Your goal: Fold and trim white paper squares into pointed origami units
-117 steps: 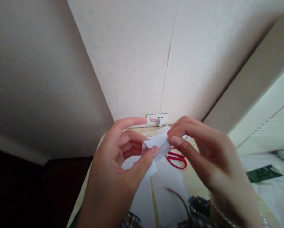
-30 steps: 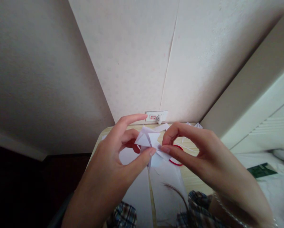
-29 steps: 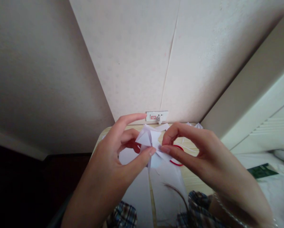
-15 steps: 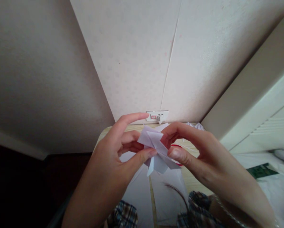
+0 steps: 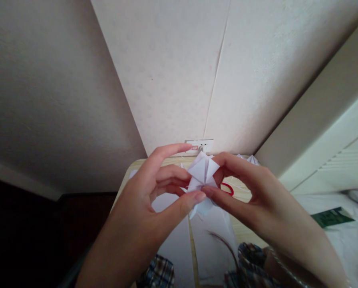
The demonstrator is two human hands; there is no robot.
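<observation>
Your folded paper (image 5: 203, 176) is plain white, bluish in its shaded creases. The sheets (image 5: 211, 240) under it are the same white, lying on a pale wood-grain table (image 5: 241, 236). The scissors (image 5: 228, 189) show a red handle. Your clothing (image 5: 158, 274) is dark blue plaid with lighter lines. The wall (image 5: 181, 72) is cream and faintly mottled, and its socket (image 5: 201, 143) is white with a reddish switch.

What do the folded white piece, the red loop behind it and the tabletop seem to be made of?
Folded piece: thin white paper, matte; it holds sharp creases and pointed flaps.
Red loop: likely smooth plastic, a scissor handle by its shape; mostly hidden.
Tabletop: pale wood or wood-look laminate, tan and faintly streaked; cannot tell which.
</observation>
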